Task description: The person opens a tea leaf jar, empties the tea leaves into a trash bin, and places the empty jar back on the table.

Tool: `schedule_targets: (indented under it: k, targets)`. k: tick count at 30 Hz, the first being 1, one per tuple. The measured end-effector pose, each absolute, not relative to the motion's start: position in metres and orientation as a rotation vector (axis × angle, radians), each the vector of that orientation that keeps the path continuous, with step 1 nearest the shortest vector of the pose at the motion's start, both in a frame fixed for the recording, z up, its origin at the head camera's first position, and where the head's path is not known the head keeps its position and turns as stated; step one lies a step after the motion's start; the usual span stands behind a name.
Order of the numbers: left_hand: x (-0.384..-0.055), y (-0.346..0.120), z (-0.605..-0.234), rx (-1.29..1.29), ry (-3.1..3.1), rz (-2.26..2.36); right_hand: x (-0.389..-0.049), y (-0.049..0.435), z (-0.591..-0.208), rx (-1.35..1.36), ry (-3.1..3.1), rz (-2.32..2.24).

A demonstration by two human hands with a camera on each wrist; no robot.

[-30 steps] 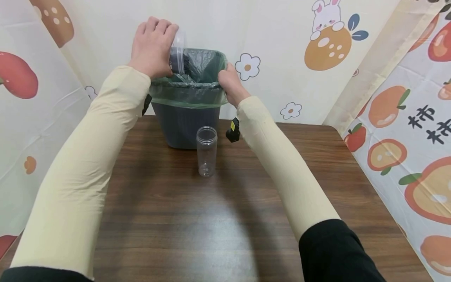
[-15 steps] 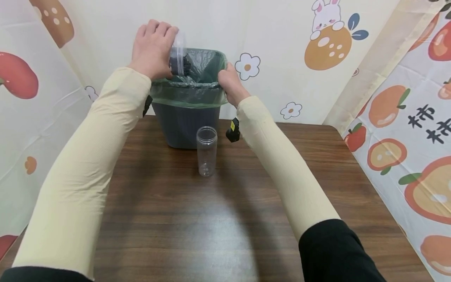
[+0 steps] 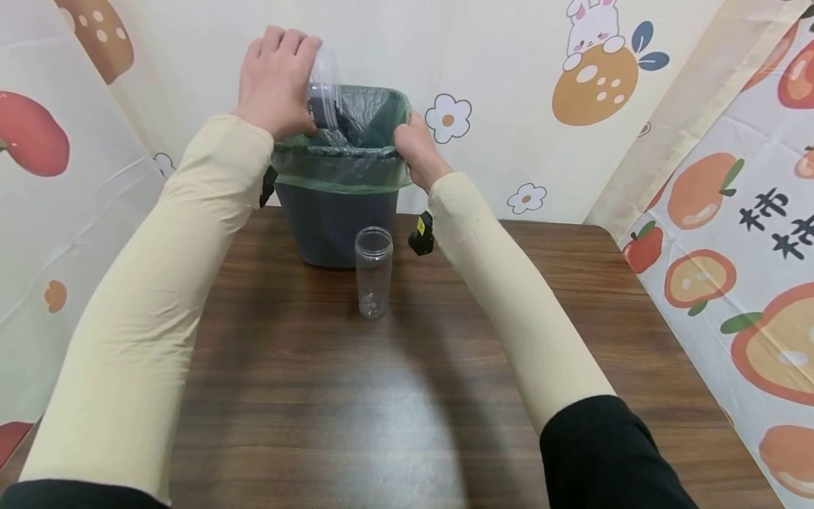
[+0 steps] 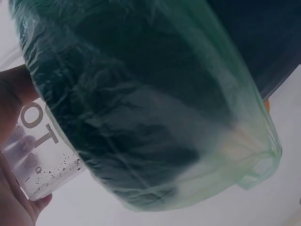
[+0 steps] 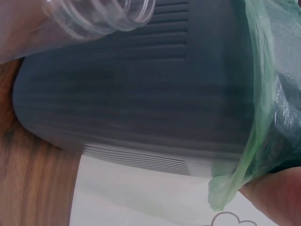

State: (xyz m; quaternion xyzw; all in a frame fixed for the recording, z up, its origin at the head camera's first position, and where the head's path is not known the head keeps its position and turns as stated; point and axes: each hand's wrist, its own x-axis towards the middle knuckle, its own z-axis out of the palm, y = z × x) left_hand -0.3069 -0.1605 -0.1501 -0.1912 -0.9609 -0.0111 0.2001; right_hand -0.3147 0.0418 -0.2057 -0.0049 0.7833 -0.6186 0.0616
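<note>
My left hand grips a clear plastic jar, tipped with its mouth over the left side of a dark trash bin. Dark loose stuff shows at the jar's mouth; in the left wrist view, small dark specks cling inside the lettered jar wall. A green bag lines the bin and folds over its rim. At the bin's right corner, my right hand holds the rim and liner, its thumb side against the bag in the right wrist view. Another clear jar, lidless, stands upright before the bin.
Bin and standing jar rest on a brown wooden table. A printed curtain hangs close behind the bin, and more printed cloth flanks the table's right edge. A black wrist camera sits under the right forearm.
My left hand has risen slightly and tips the jar's mouth further down over the bin. The right hand and the standing jar stay put.
</note>
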Motion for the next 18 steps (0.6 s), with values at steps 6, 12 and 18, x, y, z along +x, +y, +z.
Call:
schedule_targets:
  k: [6, 12, 18]
  targets:
    - [-0.3081, -0.1585, -0.1526, -0.568, -2.661, 0.099, -0.3141, 0.0406, -0.2053, -0.018, 2.375, -1.863]
    - [-0.3089, -0.1581, -0.1568, -0.553, -2.691, 0.092, -0.3138, 0.0399, -0.2055, -0.021, 2.372, -1.870]
    - [-0.3102, -0.1587, -0.1575, -0.564, -2.664, 0.119, -0.3148, 0.0391, -0.2060, -0.028, 2.378, -1.871]
